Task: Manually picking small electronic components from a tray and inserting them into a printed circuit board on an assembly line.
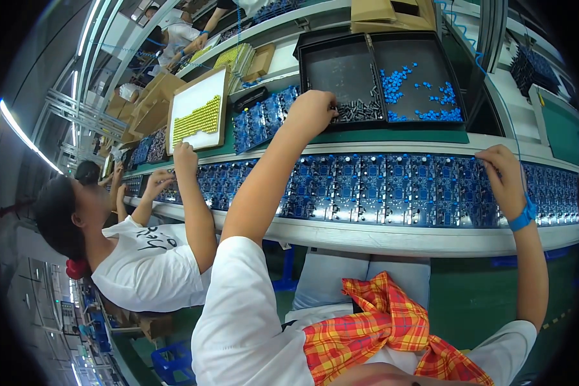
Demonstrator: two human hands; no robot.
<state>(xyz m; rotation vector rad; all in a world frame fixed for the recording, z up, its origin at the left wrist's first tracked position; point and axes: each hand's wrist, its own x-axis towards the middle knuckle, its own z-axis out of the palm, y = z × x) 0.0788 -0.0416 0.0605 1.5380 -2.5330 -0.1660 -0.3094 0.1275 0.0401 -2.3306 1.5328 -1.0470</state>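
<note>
You are wearing a white short-sleeved T-shirt (238, 302), and a plaid neck scarf (406, 325) in red, orange and yellow is hanging down your front in a big loose knot. Pale blue-grey trousers (328, 280) are covering your legs. A bright blue wrist strap (523, 219) is circling your right wrist, a thin blue cord (526, 196) running up from it.

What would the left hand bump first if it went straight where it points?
The left hand would probably meet small black cylindrical parts in the black rectangular tray, though depth is unclear.
</note>
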